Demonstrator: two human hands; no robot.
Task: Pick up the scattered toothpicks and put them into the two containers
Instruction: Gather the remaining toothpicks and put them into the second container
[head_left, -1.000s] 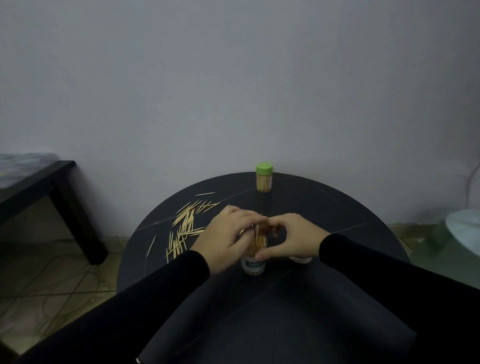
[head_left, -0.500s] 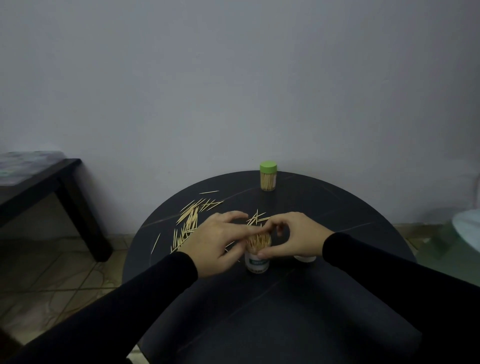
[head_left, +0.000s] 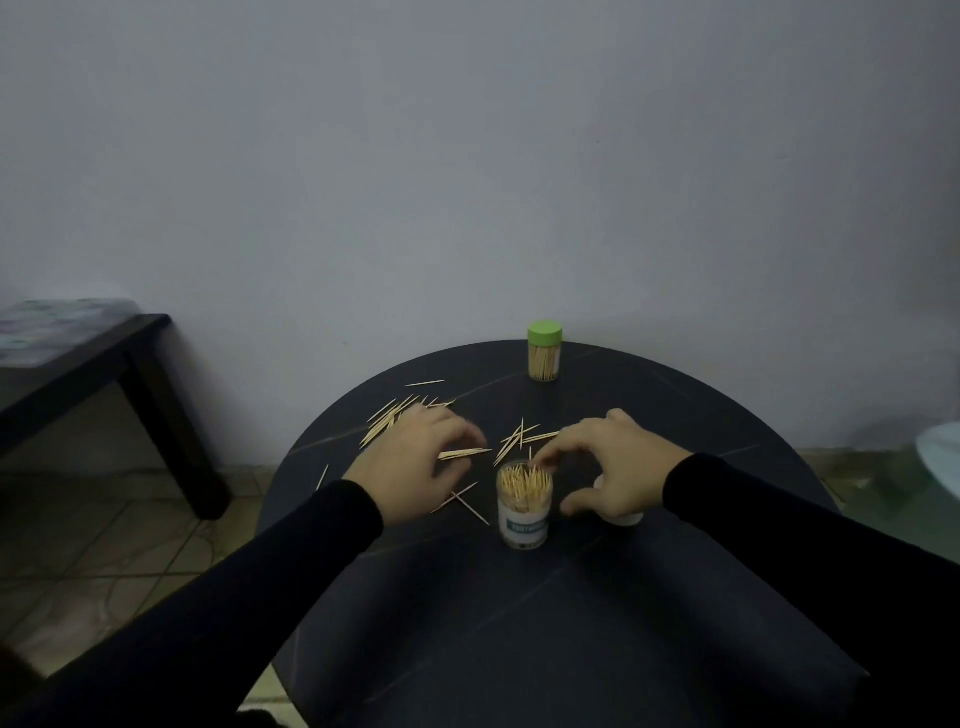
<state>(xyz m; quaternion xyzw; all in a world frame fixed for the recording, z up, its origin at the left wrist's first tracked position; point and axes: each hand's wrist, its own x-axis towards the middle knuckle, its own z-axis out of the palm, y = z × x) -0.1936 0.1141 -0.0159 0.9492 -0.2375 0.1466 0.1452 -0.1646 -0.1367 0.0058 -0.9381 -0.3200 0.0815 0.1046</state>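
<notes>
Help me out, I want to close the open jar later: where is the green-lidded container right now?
In the head view the green-lidded container stands upright at the far edge of the round black table, beyond both hands and behind the open jar.

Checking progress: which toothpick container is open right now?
The near container between the hands, uncapped and bristling with toothpicks; the far one wears a green lid.

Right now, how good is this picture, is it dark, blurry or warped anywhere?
Head view: dim, flat light with a grey cast; no glare or hard shadows. The left hand is motion-blurred at the fingertips, while the right hand and open container are fairly sharp. Wide-angle distortion bows the round table edge, and the frame corners look darker. The label text on the container is too small to read.
</notes>
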